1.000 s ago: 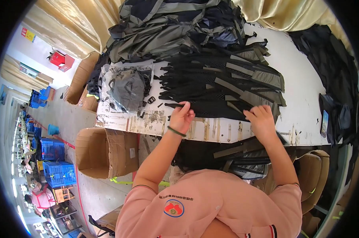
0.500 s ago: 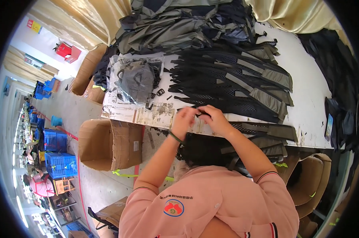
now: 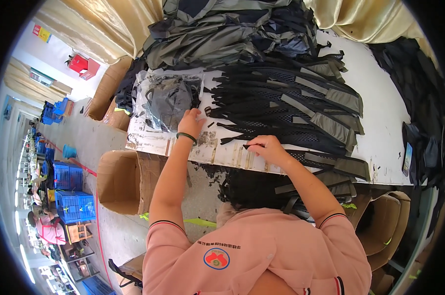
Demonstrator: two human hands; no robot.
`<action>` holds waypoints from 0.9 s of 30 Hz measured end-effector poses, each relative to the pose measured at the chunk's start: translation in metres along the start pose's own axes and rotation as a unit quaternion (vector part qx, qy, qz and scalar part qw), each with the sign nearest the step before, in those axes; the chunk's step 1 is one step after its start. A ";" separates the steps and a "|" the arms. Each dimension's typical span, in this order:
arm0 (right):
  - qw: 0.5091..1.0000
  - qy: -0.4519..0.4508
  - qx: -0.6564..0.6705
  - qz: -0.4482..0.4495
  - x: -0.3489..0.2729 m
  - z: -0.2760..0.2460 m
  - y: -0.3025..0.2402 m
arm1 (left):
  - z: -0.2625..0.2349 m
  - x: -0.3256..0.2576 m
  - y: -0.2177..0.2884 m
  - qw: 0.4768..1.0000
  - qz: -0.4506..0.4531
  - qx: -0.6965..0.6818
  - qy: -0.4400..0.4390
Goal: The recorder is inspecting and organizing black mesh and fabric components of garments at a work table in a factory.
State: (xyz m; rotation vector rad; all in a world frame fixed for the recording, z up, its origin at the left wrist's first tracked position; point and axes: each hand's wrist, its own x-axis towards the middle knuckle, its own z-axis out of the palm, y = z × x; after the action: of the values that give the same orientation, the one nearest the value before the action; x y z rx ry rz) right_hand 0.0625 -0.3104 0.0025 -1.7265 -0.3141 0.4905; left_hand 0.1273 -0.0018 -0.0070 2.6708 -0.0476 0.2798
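Note:
My left hand (image 3: 192, 124) reaches to the right edge of a clear plastic bag (image 3: 171, 105) holding dark pieces. Its fingers are stretched out beside a small black buckle (image 3: 208, 112), and I see nothing held in them. At the table's near edge, my right hand (image 3: 269, 149) is closed, with the dark end of a strap (image 3: 246, 146) between thumb and fingers. The padded grey and black part of a shoulder strap (image 3: 330, 162) lies along the edge to the right of that hand; the wrist and forearm hide whether the two join.
Rows of black and grey shoulder straps (image 3: 286, 105) cover the middle of the white table (image 3: 375, 93). A heap of dark fabric (image 3: 227, 34) lies behind them. Cardboard boxes (image 3: 119, 182) stand at left and right below the table. Dark fabric pieces (image 3: 414, 98) hang at the far right.
My left hand has parted from the right hand and moved left and away to the bag's edge. The right hand stays near the same spot with the strap end.

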 end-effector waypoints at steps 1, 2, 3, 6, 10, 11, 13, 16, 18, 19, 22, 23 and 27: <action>1.000 0.000 -0.001 0.000 0.001 -0.001 0.004 | 0.000 0.000 0.005 0.999 -0.001 -0.029 0.028; 1.000 -0.002 0.003 -0.009 0.003 0.000 0.006 | 0.000 0.002 0.003 0.999 -0.021 -0.031 0.019; 1.000 -0.003 0.007 -0.018 0.004 0.000 0.008 | 0.000 0.005 0.001 0.999 -0.022 -0.029 0.023; 0.999 -0.015 -0.012 -0.045 0.005 0.004 0.009 | 0.000 0.022 -0.007 0.998 -0.054 0.010 -0.043; 0.991 -0.020 -0.103 -0.079 0.002 0.005 0.005 | 0.012 0.033 -0.006 0.996 -0.022 0.028 -0.081; 0.992 -0.023 -0.106 -0.066 0.002 0.005 0.009 | 0.018 0.036 -0.004 0.996 -0.010 0.028 -0.082; 0.994 -0.010 -0.100 -0.047 -0.002 0.003 0.012 | 0.026 0.037 0.010 0.998 -0.018 0.006 -0.061; 0.992 0.002 -0.120 -0.045 -0.006 0.004 0.006 | 0.020 0.033 0.021 0.995 -0.030 -0.084 -0.040; 0.995 -0.007 -0.085 -0.053 -0.005 0.005 0.000 | 0.011 0.022 0.014 0.983 -0.084 -0.166 0.001; 0.997 -0.012 -0.052 -0.059 -0.005 0.005 -0.002 | 0.008 0.015 0.010 0.959 -0.136 -0.247 0.040; 0.997 0.011 0.081 -0.010 -0.015 -0.014 -0.013 | -0.016 -0.022 0.073 0.746 -0.218 -0.627 -0.046; 0.991 0.017 0.132 -0.008 -0.020 -0.016 -0.026 | -0.022 -0.041 0.090 0.650 -0.231 -0.719 -0.088; 0.984 -0.039 0.172 -0.030 -0.033 -0.021 -0.042 | -0.015 -0.100 0.144 0.410 -0.249 -0.850 -0.216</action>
State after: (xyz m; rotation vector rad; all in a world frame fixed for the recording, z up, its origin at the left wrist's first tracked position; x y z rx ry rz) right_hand 0.0467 -0.3349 0.0516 -1.3611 -0.3172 0.5358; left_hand 0.0154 -0.1256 0.0484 0.4720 0.2028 -0.4877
